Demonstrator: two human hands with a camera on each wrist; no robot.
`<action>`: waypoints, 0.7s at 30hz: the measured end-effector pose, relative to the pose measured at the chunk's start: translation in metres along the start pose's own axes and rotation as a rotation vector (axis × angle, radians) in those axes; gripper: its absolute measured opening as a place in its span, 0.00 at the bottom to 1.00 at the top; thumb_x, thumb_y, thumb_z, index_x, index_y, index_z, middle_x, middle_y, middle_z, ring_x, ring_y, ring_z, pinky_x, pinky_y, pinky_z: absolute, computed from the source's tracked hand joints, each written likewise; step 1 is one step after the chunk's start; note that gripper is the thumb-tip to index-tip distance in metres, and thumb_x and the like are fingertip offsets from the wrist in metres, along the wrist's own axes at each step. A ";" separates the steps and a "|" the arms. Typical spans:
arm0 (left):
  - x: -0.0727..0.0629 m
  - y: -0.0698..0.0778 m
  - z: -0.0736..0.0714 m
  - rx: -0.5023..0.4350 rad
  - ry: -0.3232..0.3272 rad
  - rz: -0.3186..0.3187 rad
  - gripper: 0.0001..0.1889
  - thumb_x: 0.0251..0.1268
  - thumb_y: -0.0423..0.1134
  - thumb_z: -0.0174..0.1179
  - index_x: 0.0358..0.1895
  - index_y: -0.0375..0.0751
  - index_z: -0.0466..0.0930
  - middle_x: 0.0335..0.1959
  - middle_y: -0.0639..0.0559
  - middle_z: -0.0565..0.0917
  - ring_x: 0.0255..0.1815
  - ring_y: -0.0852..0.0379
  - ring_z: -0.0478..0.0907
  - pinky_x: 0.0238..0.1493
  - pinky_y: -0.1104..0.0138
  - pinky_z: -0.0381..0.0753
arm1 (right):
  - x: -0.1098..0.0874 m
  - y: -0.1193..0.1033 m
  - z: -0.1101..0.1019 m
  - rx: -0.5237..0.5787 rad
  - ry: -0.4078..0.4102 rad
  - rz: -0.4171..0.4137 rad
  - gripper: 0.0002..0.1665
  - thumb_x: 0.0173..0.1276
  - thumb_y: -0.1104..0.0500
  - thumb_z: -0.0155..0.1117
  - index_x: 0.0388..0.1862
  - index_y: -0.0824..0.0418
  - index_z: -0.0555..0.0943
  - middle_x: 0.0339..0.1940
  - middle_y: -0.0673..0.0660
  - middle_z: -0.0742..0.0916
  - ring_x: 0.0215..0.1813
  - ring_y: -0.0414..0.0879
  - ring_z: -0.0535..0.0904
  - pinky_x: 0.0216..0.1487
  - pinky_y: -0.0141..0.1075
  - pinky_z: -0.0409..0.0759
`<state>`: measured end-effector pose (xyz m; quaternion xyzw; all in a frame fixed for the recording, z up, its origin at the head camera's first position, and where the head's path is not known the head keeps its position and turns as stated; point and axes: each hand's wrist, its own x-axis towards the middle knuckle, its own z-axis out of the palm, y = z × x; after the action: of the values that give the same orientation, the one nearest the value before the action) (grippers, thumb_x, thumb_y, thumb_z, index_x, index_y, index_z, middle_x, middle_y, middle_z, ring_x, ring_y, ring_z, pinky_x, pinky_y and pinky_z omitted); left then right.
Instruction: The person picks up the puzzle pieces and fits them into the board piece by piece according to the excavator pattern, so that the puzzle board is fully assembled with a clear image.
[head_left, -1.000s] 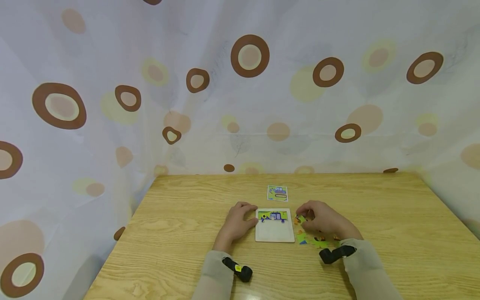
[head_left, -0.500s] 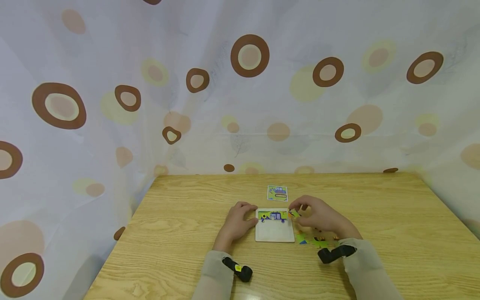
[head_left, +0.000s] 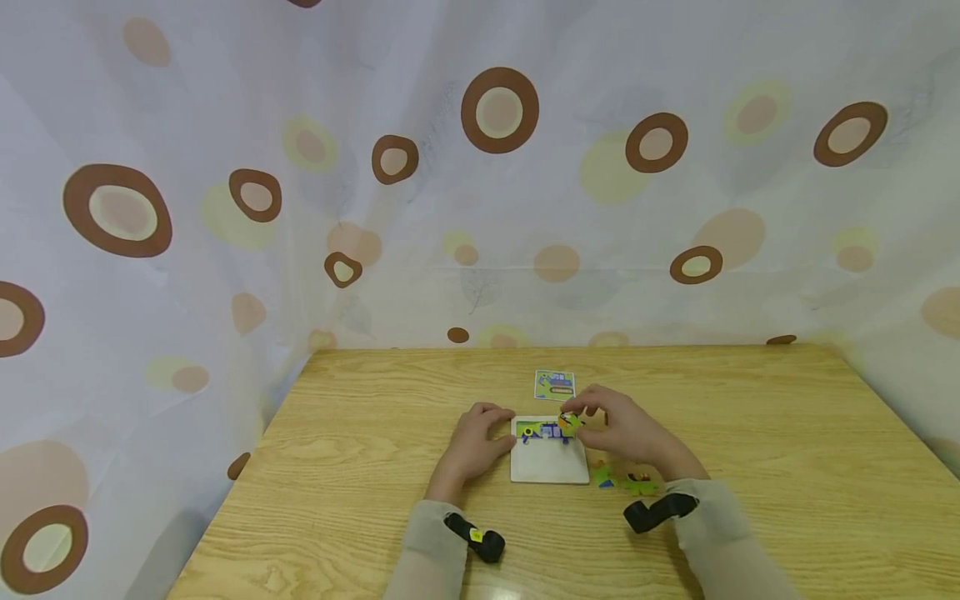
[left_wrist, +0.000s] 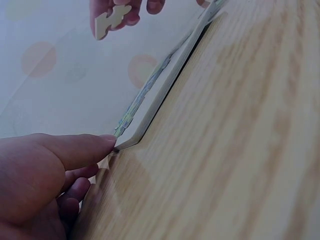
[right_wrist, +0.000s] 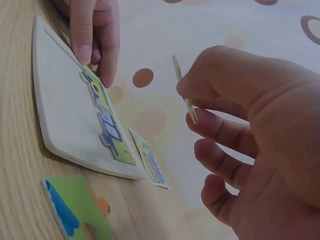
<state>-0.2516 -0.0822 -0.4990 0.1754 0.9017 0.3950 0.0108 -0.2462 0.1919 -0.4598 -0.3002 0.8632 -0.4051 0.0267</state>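
While left hand (head_left: 474, 442) touches tray (head_left: 550, 465), thumb and fingers apart, right hand (head_left: 628, 429) pinches puzzle piece (head_left: 570, 421) — apparently above the tray.

card (head_left: 553, 385) behind tray (head_left: 550, 463); loose pieces (head_left: 603, 476) right.

One tray (head_left: 550, 463), one card (head_left: 555, 384), two grips (head_left: 471, 443) (head_left: 628, 429)

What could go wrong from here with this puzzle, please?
The loose piece could slip, as the right hand pinches it above the tray. Lowered carelessly, it might nudge the joined pieces along the tray's far side. The tray might slide, since the left hand touches only its left edge.
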 end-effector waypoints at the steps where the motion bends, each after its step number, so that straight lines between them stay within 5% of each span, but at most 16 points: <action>1: 0.000 0.001 0.000 0.000 0.001 0.001 0.20 0.67 0.37 0.63 0.61 0.41 0.80 0.59 0.45 0.73 0.62 0.42 0.68 0.64 0.49 0.66 | 0.001 -0.001 0.001 0.001 -0.001 0.000 0.19 0.67 0.62 0.66 0.58 0.59 0.81 0.49 0.50 0.80 0.49 0.51 0.73 0.43 0.44 0.74; 14: 0.002 -0.001 0.000 0.014 -0.008 -0.015 0.20 0.68 0.39 0.63 0.62 0.44 0.79 0.60 0.46 0.73 0.63 0.44 0.68 0.64 0.50 0.66 | 0.007 -0.011 0.016 0.048 0.004 -0.007 0.14 0.68 0.59 0.68 0.53 0.55 0.84 0.49 0.51 0.82 0.49 0.55 0.74 0.40 0.40 0.76; 21: 0.001 -0.002 0.000 0.014 -0.009 -0.004 0.19 0.68 0.39 0.63 0.61 0.44 0.80 0.60 0.46 0.73 0.63 0.43 0.68 0.64 0.49 0.66 | 0.012 -0.013 0.025 0.036 -0.020 -0.059 0.12 0.69 0.61 0.67 0.51 0.57 0.85 0.46 0.49 0.83 0.46 0.57 0.75 0.42 0.47 0.77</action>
<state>-0.2535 -0.0828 -0.5001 0.1753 0.9048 0.3879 0.0144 -0.2421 0.1623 -0.4650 -0.3288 0.8463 -0.4180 0.0285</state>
